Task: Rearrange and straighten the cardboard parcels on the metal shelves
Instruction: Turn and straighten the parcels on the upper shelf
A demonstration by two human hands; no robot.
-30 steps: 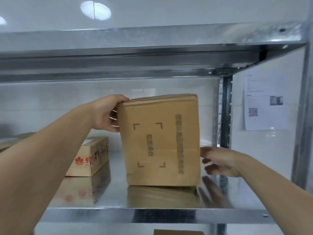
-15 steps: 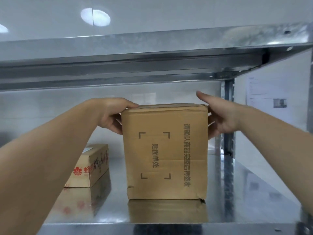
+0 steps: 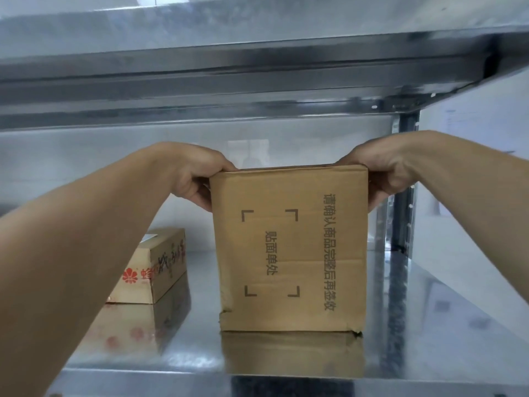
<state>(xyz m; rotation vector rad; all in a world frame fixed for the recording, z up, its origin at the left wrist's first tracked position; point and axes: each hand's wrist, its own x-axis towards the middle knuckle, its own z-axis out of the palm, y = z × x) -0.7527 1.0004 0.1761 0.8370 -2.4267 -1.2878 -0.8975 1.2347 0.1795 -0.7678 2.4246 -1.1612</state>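
Note:
A tall brown cardboard parcel with black printed characters stands upright on the metal shelf, its printed face towards me. My left hand grips its upper left corner, fingers curled round the side. My right hand grips the upper right corner in the same way. Further left, a lower parcel with a red flower logo lies flat on the same shelf, turned at an angle and partly hidden by my left forearm.
The shelf above hangs close over the parcel top. A grey upright post stands just right of the tall parcel. Bare shiny shelf surface lies to the right and in front. A white wall is behind.
My right hand rose from the parcel's lower right side to its top right corner and closed on it. My left hand has stayed at the upper left corner. The view has shifted closer.

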